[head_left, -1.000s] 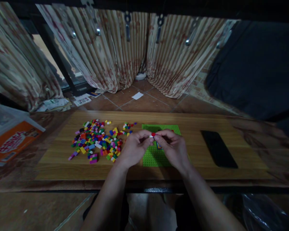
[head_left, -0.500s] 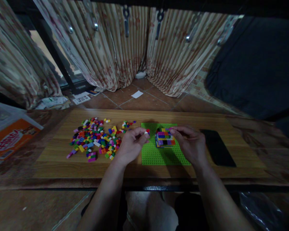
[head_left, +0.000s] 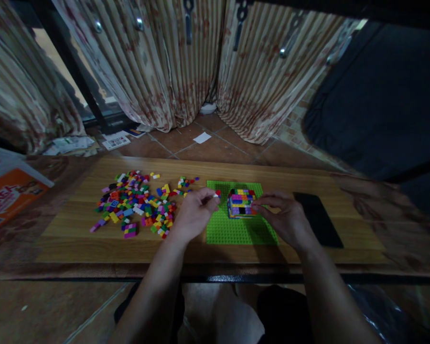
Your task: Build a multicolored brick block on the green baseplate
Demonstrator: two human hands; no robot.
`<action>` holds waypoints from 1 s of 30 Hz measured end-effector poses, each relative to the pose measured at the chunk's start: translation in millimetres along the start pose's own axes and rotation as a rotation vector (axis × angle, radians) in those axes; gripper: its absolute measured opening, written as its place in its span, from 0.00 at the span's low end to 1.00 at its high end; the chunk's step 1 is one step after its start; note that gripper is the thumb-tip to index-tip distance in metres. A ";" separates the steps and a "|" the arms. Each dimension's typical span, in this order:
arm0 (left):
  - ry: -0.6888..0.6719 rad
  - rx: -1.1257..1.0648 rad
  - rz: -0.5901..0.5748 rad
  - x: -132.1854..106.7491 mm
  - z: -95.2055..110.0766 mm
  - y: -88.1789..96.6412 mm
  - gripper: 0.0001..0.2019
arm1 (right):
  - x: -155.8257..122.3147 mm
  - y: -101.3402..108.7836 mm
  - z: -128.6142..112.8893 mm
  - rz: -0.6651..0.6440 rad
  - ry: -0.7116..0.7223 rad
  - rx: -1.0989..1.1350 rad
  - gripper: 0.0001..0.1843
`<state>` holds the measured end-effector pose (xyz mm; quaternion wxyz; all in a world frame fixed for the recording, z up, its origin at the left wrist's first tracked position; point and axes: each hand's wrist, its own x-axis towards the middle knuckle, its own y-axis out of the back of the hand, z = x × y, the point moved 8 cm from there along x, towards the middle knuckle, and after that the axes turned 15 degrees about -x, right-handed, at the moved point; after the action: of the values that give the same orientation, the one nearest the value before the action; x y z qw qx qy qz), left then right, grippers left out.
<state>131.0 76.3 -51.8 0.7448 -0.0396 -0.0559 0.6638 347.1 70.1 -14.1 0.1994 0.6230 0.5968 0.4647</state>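
A green baseplate (head_left: 236, 231) lies on the wooden table (head_left: 75, 239). On it stands a small multicoloured block of bricks (head_left: 241, 203). My left hand (head_left: 193, 215) hovers at the plate's left edge, pinching a small red and white brick (head_left: 217, 194) between thumb and fingers. My right hand (head_left: 288, 220) rests on the plate's right side, its fingertips touching the right face of the brick block. A heap of loose coloured bricks (head_left: 136, 205) is spread out left of my left hand.
A black phone (head_left: 317, 219) lies flat right of the baseplate. An orange and white box (head_left: 7, 196) sits at the far left. Curtains (head_left: 186, 67) hang behind the table, with papers (head_left: 116, 142) on the tiled floor.
My hands were together over the plate, hiding the block. They have parted: the right moved to the block's right side, the left drew back left with the small brick.
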 end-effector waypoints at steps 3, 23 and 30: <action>-0.006 0.014 -0.001 0.0 2.1 -0.6 0.07 | 0.2 -3.7 7.1 0.007 -0.042 0.019 0.09; -0.003 0.031 -0.008 -1.1 -1.7 2.6 0.08 | 0.2 -9.8 5.7 0.046 -0.099 0.084 0.05; 0.007 0.047 -0.016 -1.4 -3.9 1.9 0.08 | -0.5 -13.5 12.0 0.024 -0.202 0.065 0.06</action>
<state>129.4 75.2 -56.0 0.7510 -0.0239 -0.0378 0.6588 349.4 76.1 -31.0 0.2325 0.6799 0.5809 0.3825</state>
